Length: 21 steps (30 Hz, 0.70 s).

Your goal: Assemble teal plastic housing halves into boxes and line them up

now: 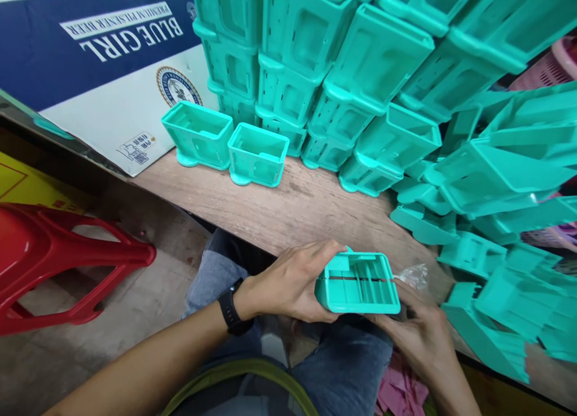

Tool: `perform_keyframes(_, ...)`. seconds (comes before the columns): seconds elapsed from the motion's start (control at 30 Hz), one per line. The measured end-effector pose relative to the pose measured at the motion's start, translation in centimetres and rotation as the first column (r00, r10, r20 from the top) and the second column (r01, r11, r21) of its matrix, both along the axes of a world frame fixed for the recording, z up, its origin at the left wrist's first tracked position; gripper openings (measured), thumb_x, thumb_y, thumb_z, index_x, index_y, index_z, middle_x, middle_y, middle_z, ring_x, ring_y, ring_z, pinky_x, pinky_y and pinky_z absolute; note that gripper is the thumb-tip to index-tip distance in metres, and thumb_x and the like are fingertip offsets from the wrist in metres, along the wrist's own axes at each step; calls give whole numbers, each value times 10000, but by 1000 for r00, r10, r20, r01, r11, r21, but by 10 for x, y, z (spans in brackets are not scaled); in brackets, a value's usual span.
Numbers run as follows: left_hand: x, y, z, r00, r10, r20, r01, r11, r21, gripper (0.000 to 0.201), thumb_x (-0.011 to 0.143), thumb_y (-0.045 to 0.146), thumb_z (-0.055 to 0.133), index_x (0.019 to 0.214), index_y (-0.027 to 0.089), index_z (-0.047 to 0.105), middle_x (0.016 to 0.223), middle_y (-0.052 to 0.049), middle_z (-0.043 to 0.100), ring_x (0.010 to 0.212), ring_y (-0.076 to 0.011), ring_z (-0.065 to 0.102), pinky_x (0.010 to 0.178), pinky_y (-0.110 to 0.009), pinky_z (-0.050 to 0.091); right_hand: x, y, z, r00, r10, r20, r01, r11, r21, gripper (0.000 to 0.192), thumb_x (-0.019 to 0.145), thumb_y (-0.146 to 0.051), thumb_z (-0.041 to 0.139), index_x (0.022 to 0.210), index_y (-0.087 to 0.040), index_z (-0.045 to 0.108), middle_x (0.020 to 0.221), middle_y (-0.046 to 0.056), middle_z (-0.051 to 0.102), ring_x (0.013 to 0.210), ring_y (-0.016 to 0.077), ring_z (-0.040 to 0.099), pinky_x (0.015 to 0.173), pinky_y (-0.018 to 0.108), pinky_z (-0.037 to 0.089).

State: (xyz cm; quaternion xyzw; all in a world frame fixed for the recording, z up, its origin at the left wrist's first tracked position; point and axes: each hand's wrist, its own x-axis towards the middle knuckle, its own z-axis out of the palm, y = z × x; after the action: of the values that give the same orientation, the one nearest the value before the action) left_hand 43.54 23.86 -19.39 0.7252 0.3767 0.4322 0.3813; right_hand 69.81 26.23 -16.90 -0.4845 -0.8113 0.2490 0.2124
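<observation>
Teal plastic box (351, 294), light and stiff by the look of it

The box is held in the air above the jeans (351, 362), by the near edge of the counter (311, 214), its open side facing up toward the head camera. The left hand (293, 279) grips one end, thumb along the side; the right hand (421, 326) is closed on the opposite end, though its fingertips are partly hidden. A thin dark line crosses the ribbed inside, perhaps a joint between two parts.

It should weigh little and keep its shape, with smooth walls that could slide under a loose grip. The thin inner ribs look the most breakable part, so the outer end walls seem the best hold; squeezing near the line might shift it.

Two similar boxes (259, 163) stand side by side on the counter, before tall stacks (288, 97). Loose teal pieces (475, 253) lie to the right.
</observation>
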Motion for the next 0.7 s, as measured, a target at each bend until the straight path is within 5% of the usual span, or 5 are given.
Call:
perform_keyframes(0.2, 1, -1, 1, 1000, 10, 0, -10, 1000, -6, 774, 745, 336, 855, 1401, 183, 474, 1308, -136, 673, 1203, -314, 677, 1043, -427, 550, 4, 12, -2, 999, 17, 38, -19, 997, 70, 757, 780, -671, 802, 1418, -293, 648, 1386, 109, 708, 1246, 386, 680, 971, 499, 599)
perform_keyframes(0.43, 2, -2, -1, 1000, 22, 0, -22, 1000, -12, 774, 745, 353, 839, 1406, 210, 462, 1327, -129, 668, 1218, -320, 670, 1047, -439, 549, 6, 14, 0, 997, 32, 68, -34, 999, 21, 753, 801, -666, 780, 1435, -296, 614, 1414, 118, 690, 1272, 377, 670, 998, 507, 596)
perform_keyframes(0.57, 2, -2, -1, 1000, 11, -2, -11, 1000, -2, 731, 758, 343, 821, 1389, 218, 473, 1299, -124, 675, 1184, -316, 680, 1026, -431, 551, 6, 18, 2, 993, 104, 62, -101, 994, -40, 920, 766, -633, 833, 1553, -301, 492, 1541, 115, 594, 1399, 380, 573, 1102, 529, 536)
perform_keyframes(0.7, 2, -2, 0, 1000, 17, -8, -17, 1000, 1, 718, 764, 337, 815, 1387, 211, 481, 1272, -118, 683, 1157, -311, 690, 971, -401, 558, 6, 24, 3, 981, 190, 42, -186, 979, -88, 734, 813, -559, 822, 1466, -306, 601, 1433, 91, 688, 1285, 368, 667, 1069, 495, 567)
